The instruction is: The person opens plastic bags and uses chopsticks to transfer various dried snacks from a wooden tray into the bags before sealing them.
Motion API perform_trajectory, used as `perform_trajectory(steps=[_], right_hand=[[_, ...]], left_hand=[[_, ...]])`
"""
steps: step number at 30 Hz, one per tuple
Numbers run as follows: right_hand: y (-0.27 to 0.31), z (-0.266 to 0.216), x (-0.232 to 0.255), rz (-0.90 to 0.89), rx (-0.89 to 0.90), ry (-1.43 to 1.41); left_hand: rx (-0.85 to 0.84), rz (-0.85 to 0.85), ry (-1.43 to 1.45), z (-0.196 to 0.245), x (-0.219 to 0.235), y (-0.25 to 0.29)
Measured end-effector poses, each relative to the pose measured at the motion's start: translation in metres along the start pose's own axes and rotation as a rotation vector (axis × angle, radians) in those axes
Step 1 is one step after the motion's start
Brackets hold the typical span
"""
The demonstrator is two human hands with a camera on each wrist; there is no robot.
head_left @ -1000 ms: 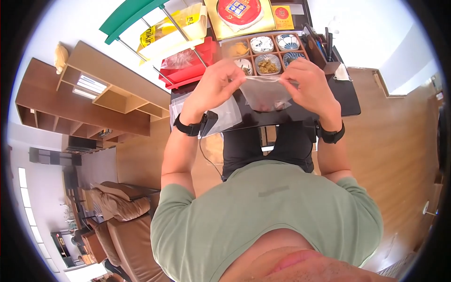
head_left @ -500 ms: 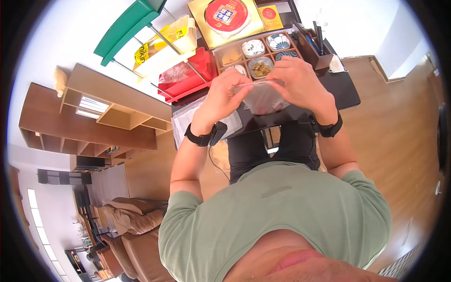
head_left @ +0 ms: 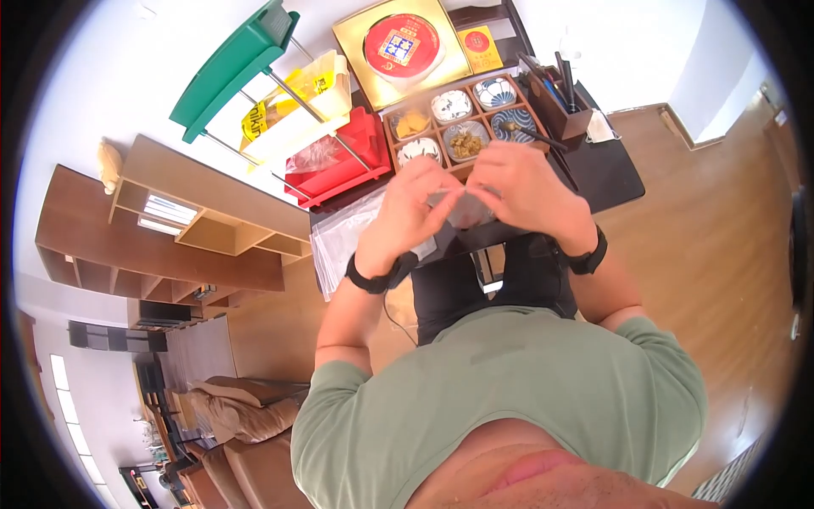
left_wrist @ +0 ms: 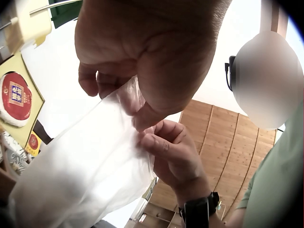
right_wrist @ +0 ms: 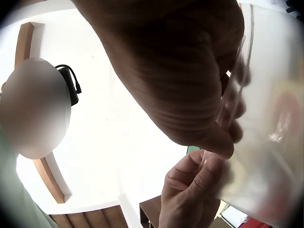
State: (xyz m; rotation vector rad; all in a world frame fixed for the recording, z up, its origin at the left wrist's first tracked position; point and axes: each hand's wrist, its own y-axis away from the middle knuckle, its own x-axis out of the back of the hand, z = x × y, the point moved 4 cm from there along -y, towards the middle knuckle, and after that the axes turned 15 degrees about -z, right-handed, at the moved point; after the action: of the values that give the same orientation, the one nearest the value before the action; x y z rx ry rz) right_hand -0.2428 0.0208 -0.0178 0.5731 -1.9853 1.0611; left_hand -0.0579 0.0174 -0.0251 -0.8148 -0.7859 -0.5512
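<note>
A clear plastic bag hangs below my two hands at the front of the dark table. My left hand pinches its top edge between thumb and fingers. My right hand pinches the same edge, the two thumbs almost meeting. In the left wrist view the bag looks cloudy and spreads down from the fingertips. The right wrist view shows the bag's edge running under the fingers of my right hand. Just beyond the hands stands a wooden compartment box with patterned bowls, one holding brownish-yellow dried pieces.
Flat clear bags lie at the table's left. Behind them stand a red tray and a green-topped rack. A gold box with a red disc is at the back; a pen holder stands at right.
My hands have come closer together and lower, drawing the stretched bag edge in between them. The blue-patterned bowl with a dark-handled utensil now shows beyond the right hand.
</note>
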Motion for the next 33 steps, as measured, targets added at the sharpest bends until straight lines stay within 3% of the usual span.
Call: perform_trajectory(steps=[9, 11, 23, 26, 30, 32, 33], right_hand=[[0.011, -0.009, -0.008, 0.001, 0.053, 0.017], [0.014, -0.009, -0.004, 0.016, 0.060, 0.018], [0.031, -0.004, 0.004, -0.025, -0.056, 0.043], [0.039, 0.001, 0.009, 0.049, -0.049, 0.029], [0.047, 0.006, 0.006, 0.052, -0.058, 0.029], [0.053, 0.011, 0.005, 0.076, -0.059, 0.014], [0.054, 0.012, 0.005, 0.098, -0.031, -0.044]], left_hand=[[-0.067, 0.086, -0.106, 0.007, -0.014, 0.026], [-0.007, 0.146, -0.022, 0.004, -0.013, 0.033], [-0.020, 0.215, 0.188, -0.008, -0.009, 0.049], [0.011, 0.246, 0.177, -0.010, -0.007, 0.054], [-0.097, 0.248, 0.191, -0.003, -0.010, 0.050], [0.063, 0.238, 0.237, -0.006, -0.009, 0.050], [0.037, 0.232, 0.255, -0.006, -0.009, 0.050]])
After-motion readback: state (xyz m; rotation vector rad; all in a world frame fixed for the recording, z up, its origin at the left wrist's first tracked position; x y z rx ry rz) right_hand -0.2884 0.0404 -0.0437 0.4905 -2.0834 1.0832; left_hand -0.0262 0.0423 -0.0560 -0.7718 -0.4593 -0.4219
